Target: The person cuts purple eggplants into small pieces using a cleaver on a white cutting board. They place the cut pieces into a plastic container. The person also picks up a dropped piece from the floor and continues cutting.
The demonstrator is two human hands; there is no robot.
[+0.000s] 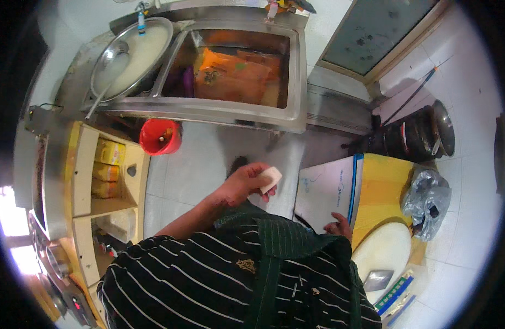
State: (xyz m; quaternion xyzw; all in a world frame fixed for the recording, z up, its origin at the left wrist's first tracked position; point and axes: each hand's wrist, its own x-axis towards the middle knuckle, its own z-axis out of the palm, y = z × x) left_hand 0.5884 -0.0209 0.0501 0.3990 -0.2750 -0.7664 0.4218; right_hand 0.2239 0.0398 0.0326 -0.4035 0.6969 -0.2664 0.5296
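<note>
My left hand (249,186) is held out in front of my apron, above the tiled floor. Its fingers pinch a small pale block (272,179); what it is made of cannot be told. Low at my right side, my right hand (338,226) hangs beside a white Midea chest freezer (324,191). Its fingers are apart and nothing shows in them; part of the hand is cut off by my clothing. A dark green apron (283,238) covers my striped shirt.
Ahead, a steel sink (295,74) holds water and orange packages (236,76). A wide basin (153,61) with a ladle stands left, above a red bucket (160,137). On the freezer's yellow top lie a round cutting board (388,246), a cleaver (379,280) and a plastic bag (427,199).
</note>
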